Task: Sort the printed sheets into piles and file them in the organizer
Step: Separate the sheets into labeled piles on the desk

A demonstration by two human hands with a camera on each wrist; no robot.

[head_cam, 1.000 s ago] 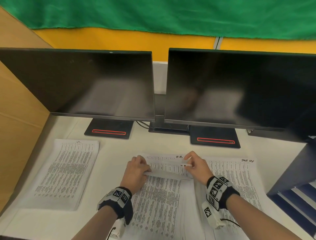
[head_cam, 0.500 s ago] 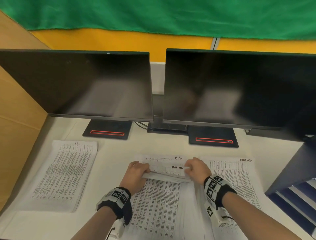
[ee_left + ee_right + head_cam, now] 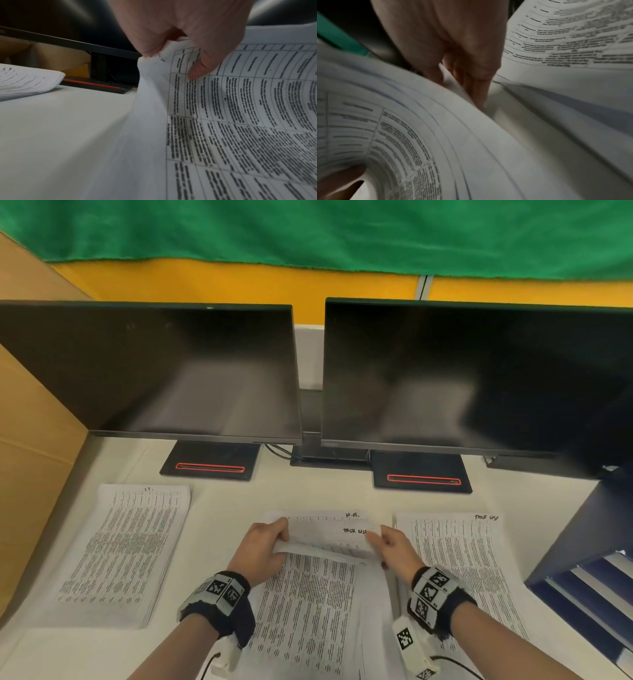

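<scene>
Three piles of printed sheets lie on the white desk: a left pile, a middle pile and a right pile. My left hand pinches the far left corner of the middle pile's top sheets, thumb on the print. My right hand pinches their far right corner. The lifted far edge curls up and back toward me. A sheet marked "N.R." shows beneath. The blue organizer with papers in its trays stands at the right edge.
Two dark monitors on black stands close off the back of the desk. A cardboard panel walls the left side. Bare desk lies between the left and middle piles.
Both hands have lifted the far edge of the middle pile's top sheets higher and curled it back, and a handwritten heading now shows on the raised part.
</scene>
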